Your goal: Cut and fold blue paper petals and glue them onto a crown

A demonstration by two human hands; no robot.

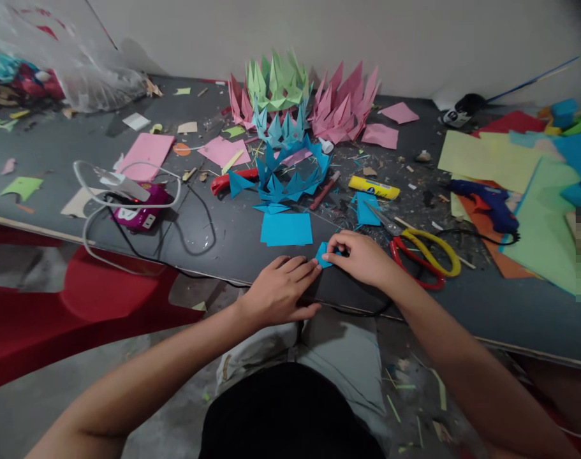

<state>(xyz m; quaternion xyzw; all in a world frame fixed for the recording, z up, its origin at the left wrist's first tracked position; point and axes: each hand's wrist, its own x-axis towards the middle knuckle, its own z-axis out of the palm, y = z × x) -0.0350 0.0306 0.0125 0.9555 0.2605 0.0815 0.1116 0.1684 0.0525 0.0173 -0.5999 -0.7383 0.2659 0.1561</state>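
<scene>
A small folded piece of blue paper (324,254) lies at the near edge of the dark table (223,239). My right hand (361,256) is curled over it, fingers pinching its right side. My left hand (280,290) lies flat with fingers stretched out, its fingertips pressing the paper's left edge. Just beyond sits a blue paper square (286,228), and behind that a ring of folded blue paper points (290,175).
Red-and-yellow scissors (421,252) lie right of my right hand. A yellow glue stick (374,187), blue glue gun (486,201), coloured paper sheets (520,191), a purple device with cables (137,207), and pink and green paper crowns (309,95) fill the table. A red chair (80,299) stands left.
</scene>
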